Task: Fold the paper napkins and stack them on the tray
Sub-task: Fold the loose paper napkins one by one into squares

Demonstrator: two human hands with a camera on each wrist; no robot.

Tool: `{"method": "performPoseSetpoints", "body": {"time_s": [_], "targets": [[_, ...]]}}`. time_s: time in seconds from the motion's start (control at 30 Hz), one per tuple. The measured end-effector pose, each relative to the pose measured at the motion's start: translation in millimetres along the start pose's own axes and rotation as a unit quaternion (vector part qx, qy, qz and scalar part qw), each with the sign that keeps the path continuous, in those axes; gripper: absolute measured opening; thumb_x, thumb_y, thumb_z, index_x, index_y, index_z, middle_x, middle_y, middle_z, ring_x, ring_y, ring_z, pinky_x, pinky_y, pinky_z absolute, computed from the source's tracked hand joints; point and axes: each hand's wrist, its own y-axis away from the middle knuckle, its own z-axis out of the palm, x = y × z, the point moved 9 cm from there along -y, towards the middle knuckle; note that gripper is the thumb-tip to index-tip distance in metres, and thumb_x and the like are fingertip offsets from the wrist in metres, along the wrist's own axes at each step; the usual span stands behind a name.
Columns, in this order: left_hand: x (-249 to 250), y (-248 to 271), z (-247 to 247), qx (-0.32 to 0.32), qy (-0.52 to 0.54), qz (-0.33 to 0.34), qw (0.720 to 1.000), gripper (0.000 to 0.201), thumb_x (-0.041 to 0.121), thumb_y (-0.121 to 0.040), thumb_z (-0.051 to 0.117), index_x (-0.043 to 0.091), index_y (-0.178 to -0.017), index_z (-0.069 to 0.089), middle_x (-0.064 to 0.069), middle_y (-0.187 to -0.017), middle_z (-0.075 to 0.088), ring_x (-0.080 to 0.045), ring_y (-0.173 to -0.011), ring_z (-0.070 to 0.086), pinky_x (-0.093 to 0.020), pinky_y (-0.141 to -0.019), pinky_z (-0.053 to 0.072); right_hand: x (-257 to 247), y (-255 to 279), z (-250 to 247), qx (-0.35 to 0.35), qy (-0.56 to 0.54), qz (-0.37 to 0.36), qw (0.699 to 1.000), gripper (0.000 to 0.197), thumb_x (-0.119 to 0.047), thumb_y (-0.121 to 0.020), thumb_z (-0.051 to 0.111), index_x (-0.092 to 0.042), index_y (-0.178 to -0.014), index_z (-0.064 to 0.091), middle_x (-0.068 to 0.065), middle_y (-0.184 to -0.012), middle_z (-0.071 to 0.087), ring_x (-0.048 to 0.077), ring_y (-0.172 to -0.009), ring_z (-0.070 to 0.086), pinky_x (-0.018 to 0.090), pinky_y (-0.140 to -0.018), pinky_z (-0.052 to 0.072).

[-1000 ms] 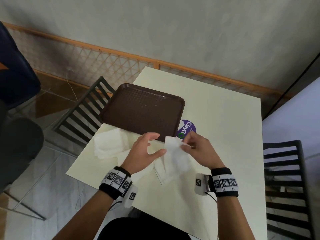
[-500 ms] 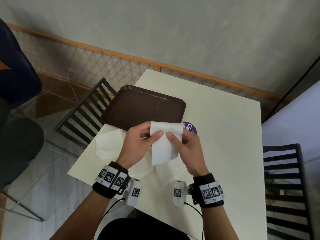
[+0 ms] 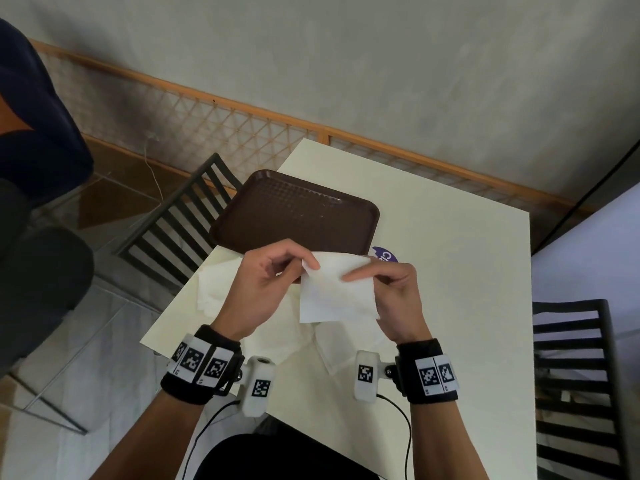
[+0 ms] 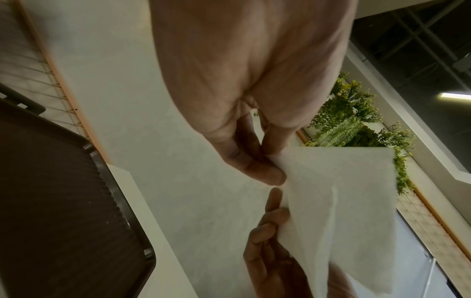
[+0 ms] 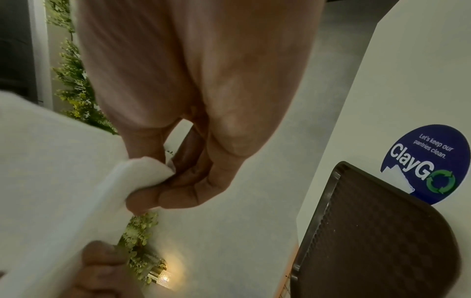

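tray behind held napkin

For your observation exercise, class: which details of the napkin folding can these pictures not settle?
- Head view: the sticker is mostly covered by the held napkin and the tray.
- Head view: how many napkins lie on the table; both hands cover the pile.
- Right wrist view: the right hand hides its own fingertips on the napkin.
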Motion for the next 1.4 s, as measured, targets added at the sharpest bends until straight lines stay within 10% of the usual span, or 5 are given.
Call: {"method": "performPoseSetpoints", "body": {"time_s": [0.33,0.57,0.87,1.13,1.4], "targets": [[-2.7,7.9,-12.0,0.005,-0.053,-0.004,0.999,0.027,0.008,-0.104,0.052,0.014,-0.096,0.077,0.000,-0.099,0.074,-0.024,-0.101,0.070,-0.041,-0.084,0.059,9.4,-7.4,12.5,-0.003,-0.017,0.065,0.998,0.029,-0.007,-0.093,0.042,0.001,-0.108,0.065,0.027,-0.123,0.075,0.040,-0.113,0.070,0.041,-0.088,0.054],[5.9,14.4,-9.0,-0.016,-0.157,0.062,0.985,0.026,0.026,-0.104,0.056,0.011,-0.094,0.075,0.009,-0.087,0.074,-0.017,-0.087,0.073,-0.017,-0.077,0.053,11.3,-17.9,85.1,-0.098,0.450,-0.101,0.882,0.031,-0.040,-0.119,0.037,-0.039,-0.090,0.046,-0.019,-0.081,0.049,0.009,-0.083,0.050,0.049,-0.089,0.048],[-34.0,39.1,-63.6,0.157,-0.181,-0.043,0.970,0.013,0.018,-0.098,0.075,0.017,-0.086,0.073,0.005,-0.085,0.074,-0.017,-0.085,0.071,-0.021,-0.076,0.057,73.9,-17.0,59.4,-0.003,0.264,0.087,0.961,0.024,-0.035,-0.115,0.053,-0.028,-0.093,0.049,-0.013,-0.078,0.055,0.001,-0.071,0.051,0.025,-0.069,0.047],[-174.9,68.2,-74.5,0.100,-0.290,-0.262,0.915,0.044,0.040,-0.071,0.099,0.028,-0.089,0.061,0.003,-0.075,0.065,-0.018,-0.064,0.063,-0.030,-0.070,0.055,178.9,14.3,72.4,-0.068,0.380,0.171,0.907,0.013,-0.012,-0.110,0.051,-0.020,-0.114,0.041,0.005,-0.078,0.065,0.024,-0.069,0.062,0.038,-0.066,0.046],[-180.8,72.6,-53.9,0.037,-0.355,-0.222,0.907,0.047,0.049,-0.075,0.094,0.036,-0.104,0.060,0.004,-0.111,0.041,-0.016,-0.107,0.043,-0.027,-0.094,0.039,157.1,9.5,-17.8,0.075,0.519,0.162,0.836,0.017,-0.013,-0.098,0.064,-0.015,-0.113,0.055,0.014,-0.108,0.065,0.038,-0.096,0.064,0.042,-0.079,0.051]]}}
